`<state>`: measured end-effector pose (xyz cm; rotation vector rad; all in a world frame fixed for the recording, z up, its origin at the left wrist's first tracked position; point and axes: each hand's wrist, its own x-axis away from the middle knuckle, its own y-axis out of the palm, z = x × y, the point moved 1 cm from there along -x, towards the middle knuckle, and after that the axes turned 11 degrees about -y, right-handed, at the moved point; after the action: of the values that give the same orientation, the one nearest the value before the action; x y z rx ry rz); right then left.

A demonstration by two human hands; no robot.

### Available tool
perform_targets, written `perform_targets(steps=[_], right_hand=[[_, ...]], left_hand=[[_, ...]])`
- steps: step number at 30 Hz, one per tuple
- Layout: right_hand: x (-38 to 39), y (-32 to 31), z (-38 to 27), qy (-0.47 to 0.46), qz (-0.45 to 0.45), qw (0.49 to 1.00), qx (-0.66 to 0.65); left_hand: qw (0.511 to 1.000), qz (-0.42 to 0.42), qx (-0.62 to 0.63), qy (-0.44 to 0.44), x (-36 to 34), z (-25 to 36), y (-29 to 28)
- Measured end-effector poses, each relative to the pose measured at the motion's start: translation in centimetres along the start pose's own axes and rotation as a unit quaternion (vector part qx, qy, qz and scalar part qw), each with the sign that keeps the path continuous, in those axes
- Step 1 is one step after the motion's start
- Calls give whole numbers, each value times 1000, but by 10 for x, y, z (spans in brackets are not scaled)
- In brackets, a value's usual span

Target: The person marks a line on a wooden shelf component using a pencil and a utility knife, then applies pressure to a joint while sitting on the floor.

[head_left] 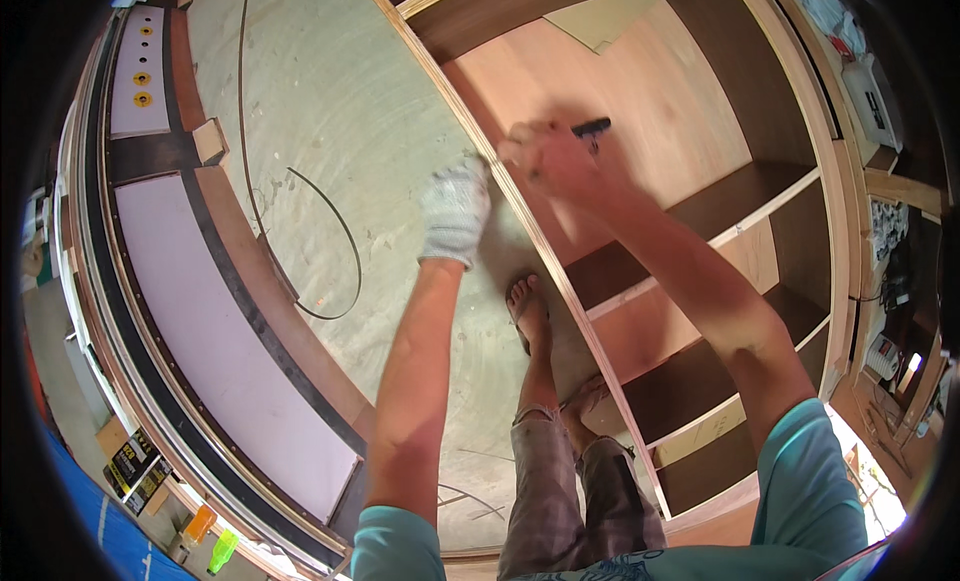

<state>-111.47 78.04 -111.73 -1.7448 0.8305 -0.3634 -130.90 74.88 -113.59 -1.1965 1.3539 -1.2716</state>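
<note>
At the cabinet's long edge (545, 243), gloved L hand (455, 213) is half-curled; can't tell if it grips anything. R hand (558, 165), blurred, is closed on a small dark tool (590, 128) that sticks out over the pale back panel (655, 101). Prob. best: brace L hand lightly, move R hand slowly & keep tool's end off panel.

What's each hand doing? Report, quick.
Left hand: gloved, at the cabinet edge; grip cannot be told.
Right hand: closed, apparently on a dark tool; blurred.
</note>
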Motion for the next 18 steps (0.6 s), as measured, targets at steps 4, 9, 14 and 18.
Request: perform_targets(steps=[4,9,14,18], right_hand=[[-81,-3,40,33,31,999,-1],[-95,10,47,34,-13,998,-49],[-64,14,36,70,-80,993,-49],[-47,4,14,55,-61,995,-53]], left_hand=[[994,5,107,-31,-86,-36,-6],[991,-43,110,-56,-92,-45,2],[990,-36,133,-27,-63,-29,0],[992,-47,112,-23,-38,-27,5]])
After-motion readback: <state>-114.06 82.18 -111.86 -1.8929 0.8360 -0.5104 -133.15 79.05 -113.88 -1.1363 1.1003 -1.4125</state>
